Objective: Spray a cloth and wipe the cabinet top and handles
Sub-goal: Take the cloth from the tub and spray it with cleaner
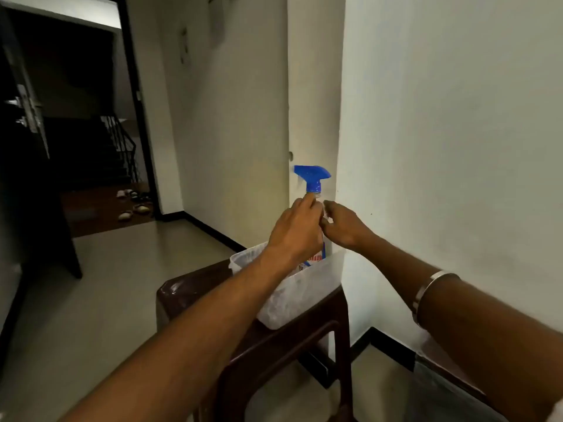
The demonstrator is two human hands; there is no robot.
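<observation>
Presently, spray bottle (315, 190) held upright over translucent plastic tub (304, 287) on dark stool (213, 300) beside wall. Left hand (297, 229) wrapped round bottle neck; right hand (342, 223) fingers curled at bottle side, contact not confirmed. No cloth seen. Risks judged: bottle base snagged on tub rim, tub dragged off stool; trigger squeezed early, wall sprayed.

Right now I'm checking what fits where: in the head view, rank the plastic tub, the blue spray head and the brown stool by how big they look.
1. brown stool, largest
2. plastic tub
3. blue spray head, smallest; it is also farthest from the camera, though its real size is plainly least too.
</observation>
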